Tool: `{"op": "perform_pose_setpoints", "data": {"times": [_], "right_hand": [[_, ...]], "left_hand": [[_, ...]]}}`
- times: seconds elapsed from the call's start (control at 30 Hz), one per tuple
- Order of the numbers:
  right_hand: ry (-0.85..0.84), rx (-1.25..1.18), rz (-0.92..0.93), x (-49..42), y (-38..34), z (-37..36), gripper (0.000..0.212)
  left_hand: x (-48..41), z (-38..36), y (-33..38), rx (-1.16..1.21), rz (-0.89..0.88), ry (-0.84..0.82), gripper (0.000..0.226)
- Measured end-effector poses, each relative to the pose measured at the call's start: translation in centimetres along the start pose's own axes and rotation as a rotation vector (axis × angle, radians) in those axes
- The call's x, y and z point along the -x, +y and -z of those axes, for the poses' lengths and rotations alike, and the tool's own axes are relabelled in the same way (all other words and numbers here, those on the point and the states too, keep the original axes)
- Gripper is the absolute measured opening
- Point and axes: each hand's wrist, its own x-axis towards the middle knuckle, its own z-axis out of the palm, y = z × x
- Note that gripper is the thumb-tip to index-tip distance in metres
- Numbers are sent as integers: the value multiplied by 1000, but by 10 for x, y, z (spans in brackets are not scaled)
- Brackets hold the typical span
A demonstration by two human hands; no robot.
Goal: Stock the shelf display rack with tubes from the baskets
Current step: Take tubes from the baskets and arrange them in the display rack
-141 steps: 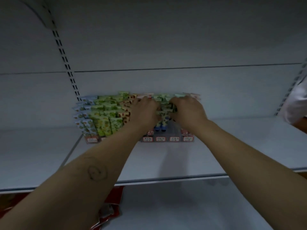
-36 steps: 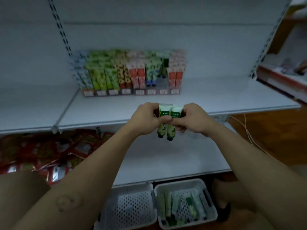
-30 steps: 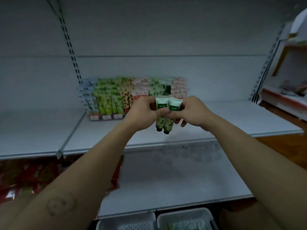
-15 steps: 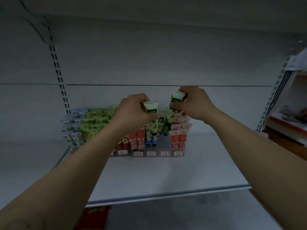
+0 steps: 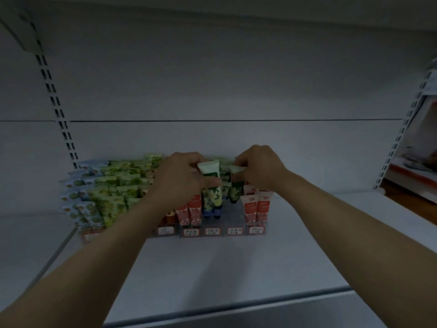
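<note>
The left grip (image 5: 179, 179) pinches the pale-topped tube (image 5: 209, 174) by its flat crimped end, and the right grip (image 5: 261, 168) pinches the dark green tube (image 5: 236, 188) the same way. Both tubes hang upright with caps down, just beside each other over the middle of the display rack (image 5: 212, 231), which stands at the back of the shelf (image 5: 236, 268).

The dark green tube's cap sits directly above the rack's open lane (image 5: 234, 215), between the blue-capped tubes (image 5: 212, 213) and the red tubes (image 5: 256, 207). The right grip looks nearer to setting down, and I judge a short straight drop would do it. The pale-topped tube hangs over the blue-capped column.

Half a second ago both hands were higher above the rack with the tubes further apart. Now they have come down among the rack's rows.
</note>
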Motion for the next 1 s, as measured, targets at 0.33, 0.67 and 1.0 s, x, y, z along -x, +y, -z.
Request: {"op": "perform_pose_setpoints", "data": {"times": [0.33, 0.67, 1.0], "right_hand": [[96, -63, -25, 4, 1, -1, 40], [-27, 242, 87, -6, -10, 4, 17], [-99, 337, 134, -17, -10, 3, 32]], "left_hand": [[0, 6, 10, -88, -45, -2, 26], [-16, 2, 36, -24, -123, 70, 26], [-27, -6, 20, 117, -110, 187, 25]]}}
